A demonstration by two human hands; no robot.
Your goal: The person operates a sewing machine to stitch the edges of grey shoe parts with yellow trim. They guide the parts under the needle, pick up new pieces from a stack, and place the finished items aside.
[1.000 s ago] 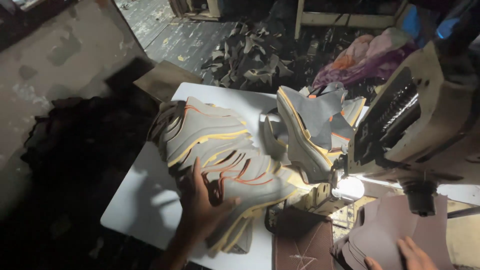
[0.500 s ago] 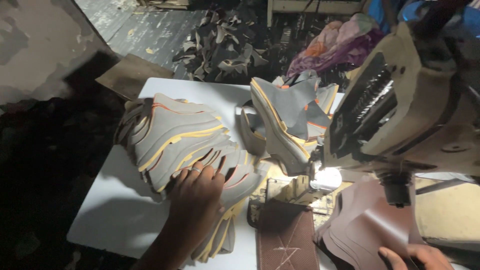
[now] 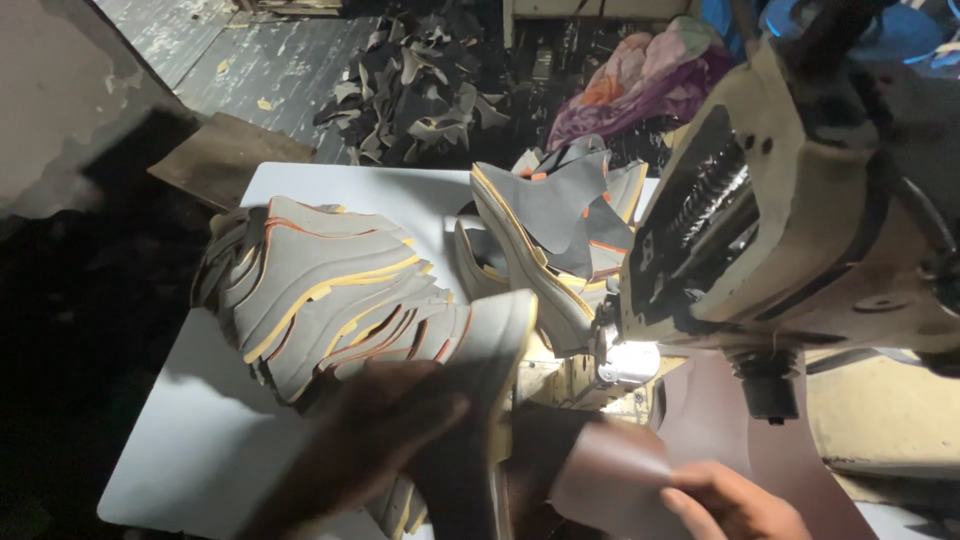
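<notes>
My left hand (image 3: pixel 375 430) holds a grey shoe-upper piece (image 3: pixel 490 360) with a yellow edge, lifted off the fanned stack of grey pieces (image 3: pixel 320 290) on the white table (image 3: pixel 200 440). My right hand (image 3: pixel 735 505) at the bottom edge grips a curved brown leather piece (image 3: pixel 610 475) below the sewing machine head (image 3: pixel 800 220). The machine's lamp (image 3: pixel 630 360) glows between the two hands.
A second pile of grey pieces (image 3: pixel 555 235) stands upright beside the machine. Dark leather scraps (image 3: pixel 415 85) lie on the floor beyond the table, with a bundle of coloured cloth (image 3: pixel 645 75) to their right. A brown board (image 3: pixel 225 150) lies at the table's far left corner.
My left hand has picked one grey piece up from the stack and drawn it toward the machine. The right hand has brought the brown piece leftward. The view has shifted right.
</notes>
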